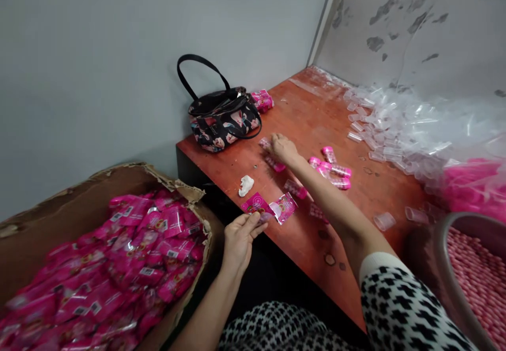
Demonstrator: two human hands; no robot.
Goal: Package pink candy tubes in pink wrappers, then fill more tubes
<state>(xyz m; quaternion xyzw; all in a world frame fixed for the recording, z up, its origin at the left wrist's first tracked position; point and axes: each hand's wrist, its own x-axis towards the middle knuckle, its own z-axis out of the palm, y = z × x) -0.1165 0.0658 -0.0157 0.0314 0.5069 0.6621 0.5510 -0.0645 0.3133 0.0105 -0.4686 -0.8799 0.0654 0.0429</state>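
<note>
My left hand (239, 240) is closed at the table's front edge, thumb and fingers pinching a pink printed packet (256, 203). Touching it on the right is another pink and white printed packet (283, 207). Farther back, my right hand (282, 148) is closed on a small clear tube (264, 143) with pink contents, its fingertips partly hidden. Close beside that hand lies a pink-capped tube (275, 164). More such tubes are nearer me, one (295, 188) by my forearm and another (317, 213) partly covered by it. Several filled tubes (331, 169) are grouped right of the forearm.
A cardboard box (203, 224) of pink packets (138, 256) stands left. A floral handbag (225, 122) and crumpled white scrap (245, 185) rest on the red table (300, 114). Empty clear tubes (389, 143), pink caps (474, 185) and a tub (438, 240) of pink beads occupy the right.
</note>
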